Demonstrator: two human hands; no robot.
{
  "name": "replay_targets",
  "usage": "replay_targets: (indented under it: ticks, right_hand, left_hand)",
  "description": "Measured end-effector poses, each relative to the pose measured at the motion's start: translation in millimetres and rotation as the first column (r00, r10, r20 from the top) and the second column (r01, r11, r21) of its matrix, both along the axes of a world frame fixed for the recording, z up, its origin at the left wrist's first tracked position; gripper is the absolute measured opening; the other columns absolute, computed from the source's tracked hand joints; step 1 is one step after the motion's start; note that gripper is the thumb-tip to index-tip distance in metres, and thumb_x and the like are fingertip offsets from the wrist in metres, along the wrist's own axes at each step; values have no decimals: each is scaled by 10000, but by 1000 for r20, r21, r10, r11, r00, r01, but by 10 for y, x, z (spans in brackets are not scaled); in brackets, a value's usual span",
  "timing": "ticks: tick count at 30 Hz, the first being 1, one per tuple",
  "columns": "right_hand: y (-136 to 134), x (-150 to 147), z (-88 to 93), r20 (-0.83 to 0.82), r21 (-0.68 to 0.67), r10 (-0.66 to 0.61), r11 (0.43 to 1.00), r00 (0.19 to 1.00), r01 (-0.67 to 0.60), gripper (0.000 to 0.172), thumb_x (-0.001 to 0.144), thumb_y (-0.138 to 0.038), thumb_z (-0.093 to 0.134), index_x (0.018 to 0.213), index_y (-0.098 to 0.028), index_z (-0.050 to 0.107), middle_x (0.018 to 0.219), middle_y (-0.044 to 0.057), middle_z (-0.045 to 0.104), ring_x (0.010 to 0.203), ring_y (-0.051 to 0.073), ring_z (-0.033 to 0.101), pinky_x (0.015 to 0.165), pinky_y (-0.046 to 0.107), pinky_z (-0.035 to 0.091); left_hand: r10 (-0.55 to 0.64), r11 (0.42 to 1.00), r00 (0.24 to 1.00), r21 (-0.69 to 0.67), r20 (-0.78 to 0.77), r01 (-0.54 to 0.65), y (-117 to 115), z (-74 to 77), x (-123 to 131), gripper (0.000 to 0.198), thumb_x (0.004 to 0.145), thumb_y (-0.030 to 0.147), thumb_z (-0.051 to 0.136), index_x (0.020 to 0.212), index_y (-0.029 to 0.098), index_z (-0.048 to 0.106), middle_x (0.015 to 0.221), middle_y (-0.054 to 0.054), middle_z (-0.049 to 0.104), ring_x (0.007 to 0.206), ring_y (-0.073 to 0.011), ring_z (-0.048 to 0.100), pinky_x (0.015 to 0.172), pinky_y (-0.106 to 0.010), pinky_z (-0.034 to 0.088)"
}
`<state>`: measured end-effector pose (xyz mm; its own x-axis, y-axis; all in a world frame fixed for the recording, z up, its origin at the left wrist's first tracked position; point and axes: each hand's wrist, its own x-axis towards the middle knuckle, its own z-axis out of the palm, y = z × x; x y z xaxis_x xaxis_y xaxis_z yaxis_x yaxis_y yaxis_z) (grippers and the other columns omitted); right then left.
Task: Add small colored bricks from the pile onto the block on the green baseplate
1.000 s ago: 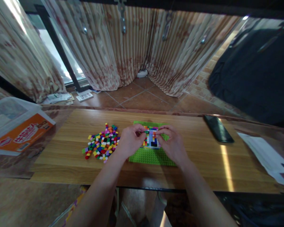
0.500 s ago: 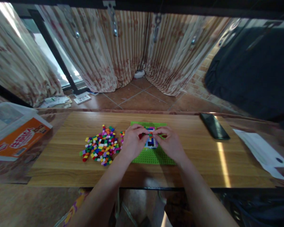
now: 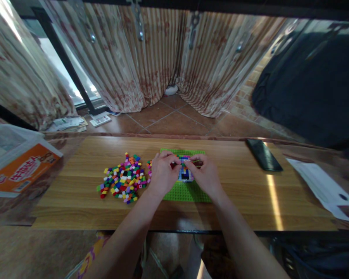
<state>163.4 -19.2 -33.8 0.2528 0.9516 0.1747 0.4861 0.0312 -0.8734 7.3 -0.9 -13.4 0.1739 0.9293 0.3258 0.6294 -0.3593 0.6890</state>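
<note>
Fingers (image 3: 166,157) on my left hand (image 3: 162,173) and right hand (image 3: 205,177) are curling over the block picture (image 3: 185,176) | hold: I cannot tell

Wooden table (image 3: 235,201): bricks (image 3: 122,180), baseplate (image 3: 186,192), phone (image 3: 263,155)

I see both arms reaching forward from bottom of view, converging. Left forearm (image 3: 128,236) bare, angled up and right. Right forearm (image 3: 238,240) bare, angled up and left. Left hand (image 3: 163,172) palm down, fingers curled. Right hand (image 3: 203,174) palm down, fingers curled likewise. Fingertips of both hands nearly meet. Grip closure too small for me to judge.
</note>
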Motion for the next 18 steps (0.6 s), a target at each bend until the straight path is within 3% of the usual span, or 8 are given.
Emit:
replay_targets:
  ticks: [13, 18]
  right_hand:
    - [27, -58, -12, 27, -27, -51, 998, 998, 52, 312, 751, -505, 667, 839, -206, 640, 805, 47, 698, 703, 201, 636, 624, 326, 502]
    - [38, -63, -14, 58, -29, -54, 998, 997, 56, 283, 751, -463, 662, 846, -197, 637, 852, 56, 684, 752, 205, 625, 686, 341, 491]
  left_hand:
    - [9, 999, 999, 44, -48, -7, -8, -23, 21, 86, 787, 160, 661, 726, 198, 708, 938, -51, 664, 917, -209, 597, 887, -370, 449]
    - [22, 998, 997, 52, -72, -19, -11, -25, 31, 92, 798, 179, 656, 725, 194, 710, 939, -55, 667, 909, -209, 598, 878, -367, 447]
